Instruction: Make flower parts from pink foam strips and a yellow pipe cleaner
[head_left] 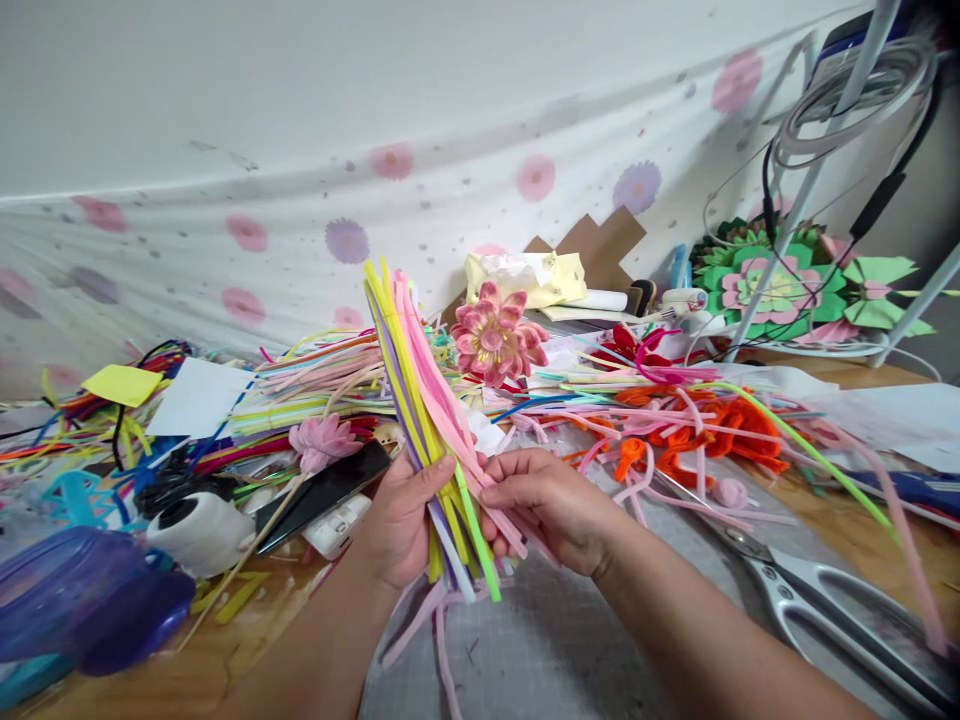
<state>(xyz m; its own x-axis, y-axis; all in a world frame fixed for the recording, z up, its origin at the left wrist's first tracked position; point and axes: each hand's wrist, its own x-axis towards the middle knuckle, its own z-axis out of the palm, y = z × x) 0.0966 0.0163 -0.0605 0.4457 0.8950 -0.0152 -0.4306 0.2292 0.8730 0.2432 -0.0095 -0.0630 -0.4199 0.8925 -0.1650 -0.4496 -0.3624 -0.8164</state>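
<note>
My left hand (397,520) is wrapped round a bundle of pipe cleaners (420,390) in yellow, purple, pink and green, held upright and leaning left above the grey cutting mat (540,640). My right hand (547,505) pinches the pink strands at the bundle's lower right side. The bundle's loose lower ends hang below both hands.
Large scissors (825,590) lie on the mat at the right. Heaps of loose pipe cleaners (675,400) cover the table behind. A pink pipe-cleaner flower (496,335), a black phone (322,490), a white tape roll (199,530) and a purple container (82,600) are nearby.
</note>
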